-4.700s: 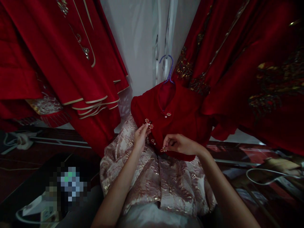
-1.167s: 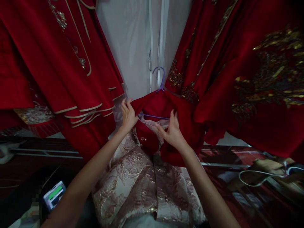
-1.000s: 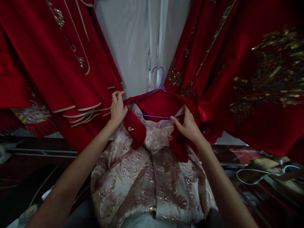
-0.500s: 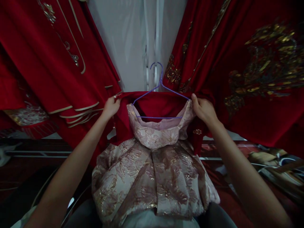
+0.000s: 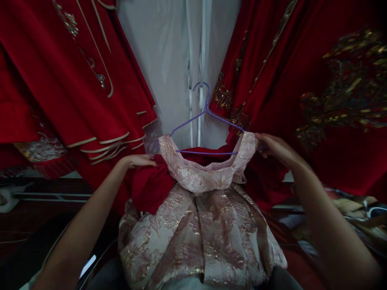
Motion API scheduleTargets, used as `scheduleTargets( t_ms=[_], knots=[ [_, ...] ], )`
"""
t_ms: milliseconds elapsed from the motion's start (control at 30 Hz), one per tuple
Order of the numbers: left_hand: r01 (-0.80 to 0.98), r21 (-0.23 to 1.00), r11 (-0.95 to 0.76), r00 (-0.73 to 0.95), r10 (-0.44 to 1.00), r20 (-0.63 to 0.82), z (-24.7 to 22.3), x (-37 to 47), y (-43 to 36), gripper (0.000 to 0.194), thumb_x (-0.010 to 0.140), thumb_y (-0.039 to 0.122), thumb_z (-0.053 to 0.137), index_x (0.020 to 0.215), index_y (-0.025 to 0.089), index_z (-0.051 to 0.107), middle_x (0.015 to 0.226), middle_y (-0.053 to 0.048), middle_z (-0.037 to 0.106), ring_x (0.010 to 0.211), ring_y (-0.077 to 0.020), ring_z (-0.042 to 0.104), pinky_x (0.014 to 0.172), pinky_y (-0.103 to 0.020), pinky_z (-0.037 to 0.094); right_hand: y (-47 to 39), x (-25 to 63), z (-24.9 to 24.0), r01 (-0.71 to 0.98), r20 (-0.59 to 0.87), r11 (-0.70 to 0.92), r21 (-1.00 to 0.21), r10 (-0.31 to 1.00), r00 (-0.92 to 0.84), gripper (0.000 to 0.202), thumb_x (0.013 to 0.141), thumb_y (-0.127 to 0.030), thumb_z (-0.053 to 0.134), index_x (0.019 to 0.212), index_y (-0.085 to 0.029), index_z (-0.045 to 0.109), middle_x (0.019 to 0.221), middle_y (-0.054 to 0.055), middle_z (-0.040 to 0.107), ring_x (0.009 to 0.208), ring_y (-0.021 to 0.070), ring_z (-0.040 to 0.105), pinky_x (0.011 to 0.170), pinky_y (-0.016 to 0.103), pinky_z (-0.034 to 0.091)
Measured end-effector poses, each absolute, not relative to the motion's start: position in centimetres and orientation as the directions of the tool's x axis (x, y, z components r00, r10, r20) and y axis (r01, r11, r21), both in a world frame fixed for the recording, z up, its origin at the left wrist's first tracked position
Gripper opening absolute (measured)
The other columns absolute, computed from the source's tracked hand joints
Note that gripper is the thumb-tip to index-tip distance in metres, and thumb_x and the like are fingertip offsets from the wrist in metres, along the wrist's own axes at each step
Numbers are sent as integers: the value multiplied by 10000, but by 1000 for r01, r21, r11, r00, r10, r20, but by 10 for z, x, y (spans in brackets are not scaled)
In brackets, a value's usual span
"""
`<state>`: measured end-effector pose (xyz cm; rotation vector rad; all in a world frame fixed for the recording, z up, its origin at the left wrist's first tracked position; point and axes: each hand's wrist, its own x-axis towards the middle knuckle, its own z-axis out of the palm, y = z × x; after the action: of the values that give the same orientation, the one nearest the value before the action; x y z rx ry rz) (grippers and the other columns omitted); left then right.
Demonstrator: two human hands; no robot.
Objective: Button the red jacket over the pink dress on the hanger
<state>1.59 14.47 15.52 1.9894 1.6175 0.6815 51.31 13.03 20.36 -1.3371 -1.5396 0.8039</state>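
Note:
A pink-and-gold brocade dress [image 5: 205,179] hangs from a purple wire hanger [image 5: 189,120], its wide skirt spreading toward my lap. Dark red cloth of a garment [image 5: 152,185] lies behind the neckline and bunches out at both sides of the dress. On the left, my left hand [image 5: 139,161] is closed on the bunched red cloth, its fingers reaching over the top edge. My right hand [image 5: 276,148] has its fingers curled beside the right shoulder strap, against the red cloth there; the fingertips are partly hidden.
Red garments with pale piping [image 5: 111,80] hang at the left, and red ones with gold sequin embroidery [image 5: 359,88] at the right. A whitish covering [image 5: 151,48] and thin metal poles [image 5: 202,52] stand between them. Jumbled items [image 5: 359,209] lie low at the right.
The red cloth's top edge has dropped lower behind the dress and bunched at the left. My left hand has moved down; my right hand has moved outward and slightly down.

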Motion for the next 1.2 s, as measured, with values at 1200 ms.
scheduleTargets(
  t_ms=[1200],
  knots=[
    [819,506,-270,-282,579,765,146,69,128,393,928,401,355,986,151,653,736,-60,655,670,-153,591,636,-219,381,155,524,131,519,480,239,-821,781,400,296,769,-357,516,924,-142,647,943,139,687,823,237,643,787,394,498]
  ],
)
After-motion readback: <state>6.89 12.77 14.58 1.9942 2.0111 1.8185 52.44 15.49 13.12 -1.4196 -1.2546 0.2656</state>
